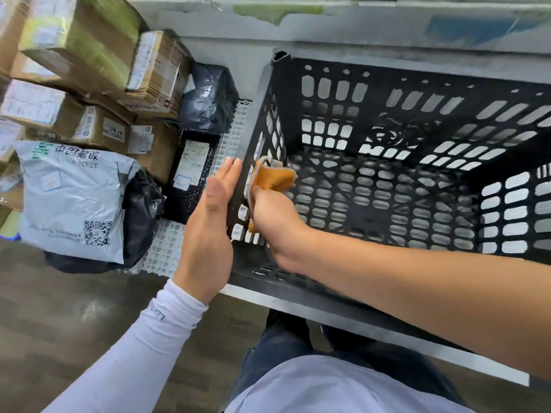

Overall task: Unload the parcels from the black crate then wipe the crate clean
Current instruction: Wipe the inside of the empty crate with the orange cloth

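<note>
We lose the right side of the black crate (387, 186) past the picture's edge. Our right hand (275, 222) covers much of the orange cloth (275, 177), and its fingers are hidden behind it. The cardboard boxes (89, 55) at upper left are blurred and cut off; their labels are unreadable. A black bag (143, 210) lies mostly hidden under the grey China Post mailer (74, 198).
</note>
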A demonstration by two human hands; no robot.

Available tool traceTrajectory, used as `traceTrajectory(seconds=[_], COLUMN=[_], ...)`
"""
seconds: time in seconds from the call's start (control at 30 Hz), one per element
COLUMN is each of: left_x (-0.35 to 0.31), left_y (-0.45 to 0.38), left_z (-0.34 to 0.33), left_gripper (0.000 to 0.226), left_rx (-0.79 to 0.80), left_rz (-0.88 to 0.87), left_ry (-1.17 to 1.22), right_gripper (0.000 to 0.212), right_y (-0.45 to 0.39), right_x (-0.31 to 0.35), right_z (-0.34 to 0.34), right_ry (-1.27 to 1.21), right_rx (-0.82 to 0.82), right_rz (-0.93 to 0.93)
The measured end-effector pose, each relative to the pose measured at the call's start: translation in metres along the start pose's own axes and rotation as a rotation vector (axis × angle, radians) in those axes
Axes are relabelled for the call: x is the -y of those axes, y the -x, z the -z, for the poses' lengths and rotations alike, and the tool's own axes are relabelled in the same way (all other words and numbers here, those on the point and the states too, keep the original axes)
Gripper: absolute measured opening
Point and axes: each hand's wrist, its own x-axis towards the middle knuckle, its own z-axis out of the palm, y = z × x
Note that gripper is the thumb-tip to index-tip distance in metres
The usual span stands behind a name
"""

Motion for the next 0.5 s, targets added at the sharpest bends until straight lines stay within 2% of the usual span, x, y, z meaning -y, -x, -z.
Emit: traceTrajectory(seconds=[0.07,0.13,0.2,0.3,0.37,0.5], left_x=[-0.001,-0.005,-0.011,-0.016,-0.022,-0.043], left_y=[-0.008,-0.018,-0.03,-0.067,-0.1,-0.16], left_z=[0.002,0.003,0.003,0.0,-0.004,-0.016], left_gripper=[0.064,0.062,0.065,0.068,0.072,0.067], left_rx=[0.027,0.082,0.131,0.155,0.162,0.214], left_rz=[0.036,0.044,-0.019,-0.102,-0.119,-0.217], left_ry=[0.047,-0.006,-0.227,-0.502,-0.626,-0.849], right_gripper=[0.04,0.044,0.049,0.035,0.039,0.05], right_y=[0.025,0.037,0.047,0.055,0.056,0.02], right_x=[0.004,0.004,0.005,0.002,0.004,-0.006], right_z=[0.007,0.013,0.013,0.016,0.016,0.0], right_ry=[0.134,0.218,0.277,0.315,0.314,0.223], right_rx=[0.038,0.071,0.091,0.148,0.185,0.084], right_rz=[0.09,0.091,0.089,0.047,-0.004,-0.094])
